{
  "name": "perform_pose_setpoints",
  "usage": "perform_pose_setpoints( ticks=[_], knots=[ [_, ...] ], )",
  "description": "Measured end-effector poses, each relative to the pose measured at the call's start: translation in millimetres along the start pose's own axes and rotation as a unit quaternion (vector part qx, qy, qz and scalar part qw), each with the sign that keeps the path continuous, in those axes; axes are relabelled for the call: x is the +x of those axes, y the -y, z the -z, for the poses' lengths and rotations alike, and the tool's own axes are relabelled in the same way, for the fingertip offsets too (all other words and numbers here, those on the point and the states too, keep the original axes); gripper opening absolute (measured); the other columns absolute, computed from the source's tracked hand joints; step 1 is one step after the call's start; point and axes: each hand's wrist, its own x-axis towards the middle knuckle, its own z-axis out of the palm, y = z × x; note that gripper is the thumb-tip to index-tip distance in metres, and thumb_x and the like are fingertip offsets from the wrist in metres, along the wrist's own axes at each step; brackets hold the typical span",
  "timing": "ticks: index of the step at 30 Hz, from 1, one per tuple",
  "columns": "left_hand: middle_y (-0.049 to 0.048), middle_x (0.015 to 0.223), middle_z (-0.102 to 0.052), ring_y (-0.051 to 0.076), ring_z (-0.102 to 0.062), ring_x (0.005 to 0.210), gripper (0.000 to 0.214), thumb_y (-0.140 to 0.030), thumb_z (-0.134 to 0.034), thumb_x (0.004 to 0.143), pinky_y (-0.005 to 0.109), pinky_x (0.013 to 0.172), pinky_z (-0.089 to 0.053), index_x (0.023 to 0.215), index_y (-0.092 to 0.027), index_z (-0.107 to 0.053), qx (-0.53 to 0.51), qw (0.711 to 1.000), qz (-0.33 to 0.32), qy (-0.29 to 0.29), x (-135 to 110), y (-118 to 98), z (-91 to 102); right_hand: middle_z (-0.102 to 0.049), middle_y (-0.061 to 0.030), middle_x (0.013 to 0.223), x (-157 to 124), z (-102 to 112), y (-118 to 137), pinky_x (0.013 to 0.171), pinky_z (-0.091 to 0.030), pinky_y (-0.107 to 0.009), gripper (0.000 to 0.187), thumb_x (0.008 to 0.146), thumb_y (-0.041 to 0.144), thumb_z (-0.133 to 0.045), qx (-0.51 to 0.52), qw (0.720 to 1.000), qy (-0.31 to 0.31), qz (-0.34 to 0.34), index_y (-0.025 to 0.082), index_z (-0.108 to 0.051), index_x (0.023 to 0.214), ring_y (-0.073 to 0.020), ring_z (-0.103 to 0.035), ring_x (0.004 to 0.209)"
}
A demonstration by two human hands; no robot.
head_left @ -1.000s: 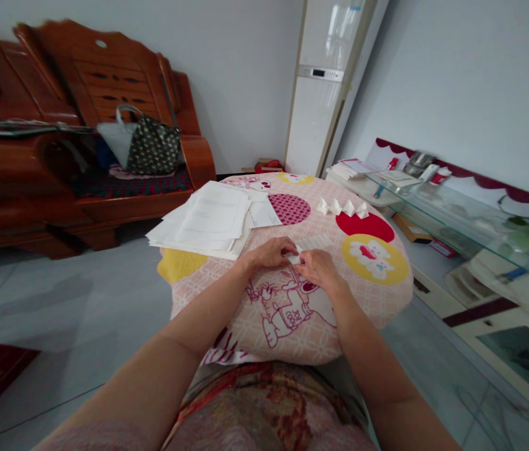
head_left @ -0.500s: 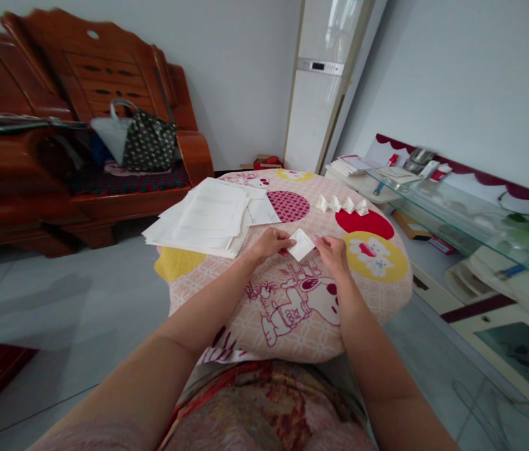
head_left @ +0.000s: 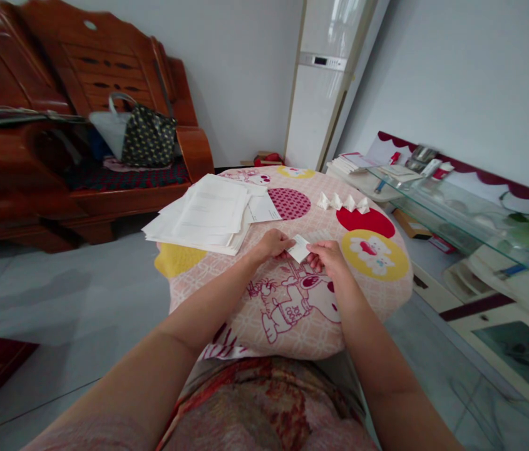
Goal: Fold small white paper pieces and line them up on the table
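Observation:
A small square of folded white paper (head_left: 298, 248) is held between my two hands, over the middle of the cloth-covered table (head_left: 226, 294). My left hand (head_left: 273, 244) pinches its left corner with thumb and fingers. On the opposite side, my right hand (head_left: 326, 255) grips the right edge, thumb on top and fingers curled below. Beyond the right hand, several small folded paper pieces (head_left: 343, 202) stand in a row beside a red circle of the cloth. Left of my hands lies a loose stack of white paper sheets (head_left: 210, 213).
A wooden sofa (head_left: 104, 69) with a dark patterned bag (head_left: 149, 139) on it is at the left. Along the right wall runs a glass-topped cabinet (head_left: 471, 213) carrying papers and small items. A tall white air conditioner (head_left: 313, 94) stands behind the table.
My right hand has shifted slightly left and down along the folded paper, with its thumb now farther over the edge. My left hand keeps its pinch. The view has tilted slightly.

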Motion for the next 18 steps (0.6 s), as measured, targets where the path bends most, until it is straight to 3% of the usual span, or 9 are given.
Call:
perform_pose_setpoints(
  ticks=[4, 8, 11, 14, 18],
  knots=[
    [0.0015, 0.051, -0.059, 0.011, -0.05, 0.047, 0.04, -0.034, -0.059, 0.091, 0.025, 0.052, -0.036, 0.057, -0.014, -0.065, 0.134, 0.991, -0.013, -0.028, -0.4, -1.6, 2.0, -0.062, -0.0021, 0.051, 5.7, -2.8, -4.0, 0.04, -0.034, -0.021, 0.03, 0.087, 0.028, -0.061, -0.196, 0.979, -0.046, 0.046, 0.017, -0.061, 0.059, -0.0104, -0.05, 0.04],
    [0.0046, 0.065, -0.066, 0.017, -0.059, 0.064, 0.027, -0.036, -0.066, 0.085, 0.027, 0.062, -0.041, 0.071, -0.015, -0.072, 0.277, 0.956, -0.043, -0.083, 3.2, 2.0, 0.5, -0.074, -0.0081, 0.074, 5.9, -3.5, -2.5, 0.065, -0.047, -0.026, 0.017, 0.084, 0.028, -0.069, -0.421, 0.896, -0.099, 0.101, 0.017, -0.073, 0.072, -0.0184, -0.067, 0.071],
    [0.006, 0.087, -0.072, 0.019, -0.062, 0.08, 0.018, -0.026, -0.072, 0.078, 0.027, 0.072, -0.045, 0.092, -0.015, -0.074, 0.291, 0.943, -0.119, -0.105, 5.2, 6.5, -1.2, -0.077, -0.0096, 0.089, 2.6, -3.8, -1.7, 0.075, -0.048, -0.029, 0.01, 0.082, 0.025, -0.072, -0.481, 0.856, -0.124, 0.145, 0.018, -0.077, 0.088, -0.0214, -0.068, 0.084],
    [0.0055, 0.091, -0.071, 0.017, -0.062, 0.081, 0.024, -0.012, -0.067, 0.075, 0.026, 0.075, -0.047, 0.098, -0.014, -0.072, 0.249, 0.944, -0.209, -0.056, 5.0, 10.3, -1.1, -0.075, -0.0107, 0.096, 0.1, -4.4, -3.3, 0.077, -0.047, -0.03, 0.016, 0.081, 0.013, -0.068, -0.502, 0.824, -0.106, 0.24, 0.018, -0.076, 0.094, -0.0219, -0.066, 0.088],
    [0.0034, 0.083, -0.071, 0.015, -0.061, 0.074, 0.024, -0.005, -0.058, 0.075, 0.025, 0.072, -0.046, 0.091, -0.014, -0.074, 0.194, 0.946, -0.261, 0.019, 5.6, 15.0, 1.3, -0.071, -0.0114, 0.09, -0.1, -2.0, -5.4, 0.077, -0.046, -0.03, 0.026, 0.078, -0.001, -0.055, -0.501, 0.808, -0.01, 0.309, 0.014, -0.076, 0.082, -0.0214, -0.063, 0.085]
  ],
)
